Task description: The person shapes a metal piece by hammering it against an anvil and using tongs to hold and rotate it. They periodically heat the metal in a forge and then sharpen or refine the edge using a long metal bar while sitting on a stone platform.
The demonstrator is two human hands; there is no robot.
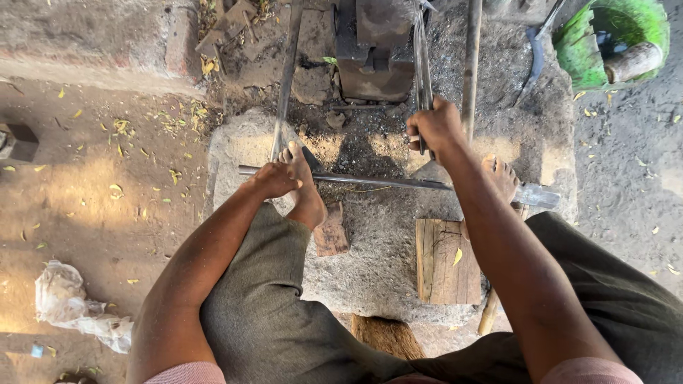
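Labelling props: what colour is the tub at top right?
Bright green tub, dark inside, with a pale log-like piece resting in it. Head view.

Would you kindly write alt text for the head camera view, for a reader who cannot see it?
Seen from above, a seated barefoot person's right hand grips long metal tongs reaching toward a dark anvil block, while the left hand holds a long iron rod lying across a stone slab.

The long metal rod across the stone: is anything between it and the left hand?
Nothing visible. The left hand already rests on the long metal rod near its left end, beside the left foot. The right hand grips tongs further up.
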